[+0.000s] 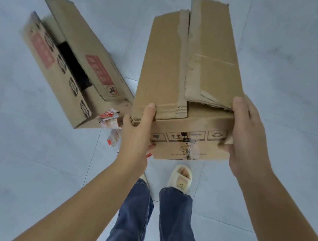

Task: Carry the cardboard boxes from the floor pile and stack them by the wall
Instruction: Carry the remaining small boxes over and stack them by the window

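A plain brown cardboard box with torn top flaps and black shipping symbols on its near side is held up off the floor in front of me. My left hand grips its near left corner, thumb on top. My right hand grips its near right corner, thumb over the top edge. A second cardboard box with red labels lies on the floor to the left, its top partly open and dark inside.
Light grey floor tiles spread all around. Torn red-and-white tape scraps hang at the floor box's near corner. My jeans legs and a cream slipper are below the held box.
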### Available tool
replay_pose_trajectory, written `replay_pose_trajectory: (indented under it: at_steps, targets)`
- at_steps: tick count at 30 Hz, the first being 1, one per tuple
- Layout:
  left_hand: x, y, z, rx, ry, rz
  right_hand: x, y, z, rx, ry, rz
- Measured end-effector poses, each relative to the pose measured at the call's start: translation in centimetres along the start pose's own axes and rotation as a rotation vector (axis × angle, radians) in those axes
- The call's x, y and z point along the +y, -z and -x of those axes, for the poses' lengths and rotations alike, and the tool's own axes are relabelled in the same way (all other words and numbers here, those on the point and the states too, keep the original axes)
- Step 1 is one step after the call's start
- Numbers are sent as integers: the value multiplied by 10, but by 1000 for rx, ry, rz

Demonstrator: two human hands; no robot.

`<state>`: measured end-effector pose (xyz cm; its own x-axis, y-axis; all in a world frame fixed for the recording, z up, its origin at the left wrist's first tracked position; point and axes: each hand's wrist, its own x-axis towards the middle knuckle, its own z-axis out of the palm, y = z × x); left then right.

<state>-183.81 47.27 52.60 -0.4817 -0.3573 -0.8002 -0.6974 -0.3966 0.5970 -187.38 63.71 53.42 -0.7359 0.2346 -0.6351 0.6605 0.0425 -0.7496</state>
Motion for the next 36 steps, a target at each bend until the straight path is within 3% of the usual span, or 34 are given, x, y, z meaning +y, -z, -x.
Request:
replay_pose_trajectory:
  at_steps: [8,17,24,29,36]
  targets:
    - [110,57,170,21,-238,194,-145,-7,138,-86,264,-33]
    - [130,124,310,247,-516,459,-220,-24,256,-473,540,-12]
    - [79,147,387,517,-623,669,-209,-23,319,-831,617,38]
    - [28,160,434,726,-593,767,-172,-19,360,-1023,598,156]
    - [-43,177,488,915,-570,905,-125,-12,421,-1186,538,282]
